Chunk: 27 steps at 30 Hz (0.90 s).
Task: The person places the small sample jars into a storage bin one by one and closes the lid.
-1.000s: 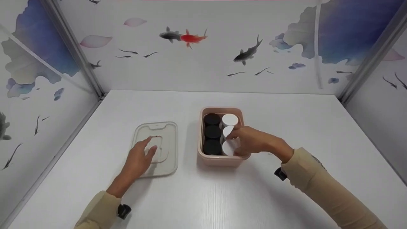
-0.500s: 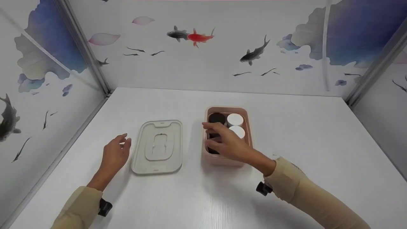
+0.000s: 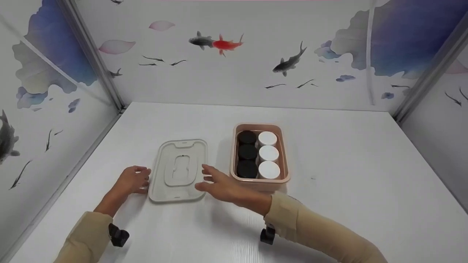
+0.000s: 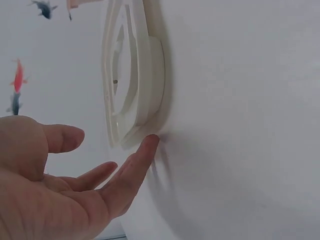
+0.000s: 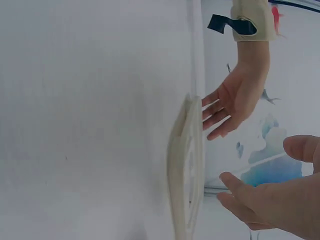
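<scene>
A pale off-white lid (image 3: 179,170) lies flat on the table, with a raised rounded panel in its middle. My left hand (image 3: 131,180) is at its left edge, fingers extended and loosely spread; in the left wrist view, the fingertips of that hand (image 4: 75,185) are close to the rim, and whether they touch I cannot tell. My right hand (image 3: 225,186) hovers by the lid's right edge, thumb and fingers apart, holding nothing. Right of the lid stands a pink box (image 3: 256,185) without a cover. Inside are a column of black-capped jars (image 3: 247,152) and a column of white-capped jars (image 3: 268,153).
The white table (image 3: 336,204) is enclosed by walls (image 3: 248,80) printed with fish and leaves. Metal posts (image 3: 106,69) stand at the back corners. A black wrist camera (image 3: 119,235) hangs beneath the left sleeve, another camera (image 3: 268,235) beneath the right.
My right hand has left the white-capped jars, crossed over the box leftward and come down by the lid. My left hand has moved from above the lid to its left edge.
</scene>
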Tool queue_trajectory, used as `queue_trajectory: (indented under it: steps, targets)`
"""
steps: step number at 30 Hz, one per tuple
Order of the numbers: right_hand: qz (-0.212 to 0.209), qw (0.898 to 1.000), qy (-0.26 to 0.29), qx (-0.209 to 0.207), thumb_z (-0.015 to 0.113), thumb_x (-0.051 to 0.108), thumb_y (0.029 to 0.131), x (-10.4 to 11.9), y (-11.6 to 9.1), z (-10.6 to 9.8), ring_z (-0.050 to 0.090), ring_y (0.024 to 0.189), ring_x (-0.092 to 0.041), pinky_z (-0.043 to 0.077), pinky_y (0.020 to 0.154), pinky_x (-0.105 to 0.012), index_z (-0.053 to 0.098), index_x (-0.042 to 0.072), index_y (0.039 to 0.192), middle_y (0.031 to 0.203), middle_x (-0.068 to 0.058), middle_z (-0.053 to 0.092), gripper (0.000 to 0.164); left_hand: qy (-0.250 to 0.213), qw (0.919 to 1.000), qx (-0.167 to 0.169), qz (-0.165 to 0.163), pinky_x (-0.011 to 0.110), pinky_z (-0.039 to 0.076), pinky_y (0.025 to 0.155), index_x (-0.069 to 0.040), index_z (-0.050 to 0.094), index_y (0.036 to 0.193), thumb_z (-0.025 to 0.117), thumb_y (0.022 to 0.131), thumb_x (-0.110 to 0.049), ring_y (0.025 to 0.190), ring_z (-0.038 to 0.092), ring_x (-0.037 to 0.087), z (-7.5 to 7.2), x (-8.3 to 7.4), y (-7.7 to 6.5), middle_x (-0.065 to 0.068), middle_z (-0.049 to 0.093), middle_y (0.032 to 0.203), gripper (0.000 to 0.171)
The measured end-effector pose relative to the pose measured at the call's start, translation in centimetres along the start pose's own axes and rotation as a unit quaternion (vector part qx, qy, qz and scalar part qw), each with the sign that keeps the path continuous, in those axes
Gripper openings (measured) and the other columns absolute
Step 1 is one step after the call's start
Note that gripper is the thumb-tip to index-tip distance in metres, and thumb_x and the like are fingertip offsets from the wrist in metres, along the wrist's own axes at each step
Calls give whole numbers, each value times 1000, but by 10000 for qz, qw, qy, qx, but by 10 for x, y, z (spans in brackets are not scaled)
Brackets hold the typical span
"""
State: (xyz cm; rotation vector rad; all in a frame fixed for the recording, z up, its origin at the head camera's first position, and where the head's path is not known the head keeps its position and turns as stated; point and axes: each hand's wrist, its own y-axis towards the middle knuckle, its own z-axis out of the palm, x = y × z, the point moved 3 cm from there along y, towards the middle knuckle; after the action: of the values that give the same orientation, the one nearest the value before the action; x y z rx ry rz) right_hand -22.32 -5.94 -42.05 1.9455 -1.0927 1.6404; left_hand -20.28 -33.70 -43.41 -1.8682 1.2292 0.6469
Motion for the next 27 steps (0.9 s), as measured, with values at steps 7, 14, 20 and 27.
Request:
queue_trajectory:
  steps: [7,14,20,27]
  targets:
    - [620,9967,480,-206,64,28,96,-18,16,13,34,150,-32,38,122,-48,20,5,159,163,-16,31,81,-251,9990,282,-229,44,58,102,16,26,149,36,107,-29,132,53,43,2,1,2,38,46,143,62]
    - [659,9922,1018,-291,65,23,94,-24,21,13,34,149,-33,42,120,-44,23,2,158,162,-18,32,80,-551,9971,479,-201,42,54,107,17,28,148,36,107,-25,130,56,39,1,2,0,35,46,145,59]
    - [557,9928,1045,-195,63,21,95,-24,17,12,47,140,-33,48,114,-43,31,0,154,155,-20,41,70,-1058,9930,523,56,24,59,86,11,40,145,39,108,-26,104,63,15,-1,-1,-11,18,59,130,53]
    - [585,9954,764,29,64,22,95,-21,13,13,57,129,-27,51,111,-42,38,0,150,145,-19,53,65,-1824,9802,736,217,25,62,85,7,32,151,38,109,-25,98,63,12,1,-16,-24,10,60,121,54]
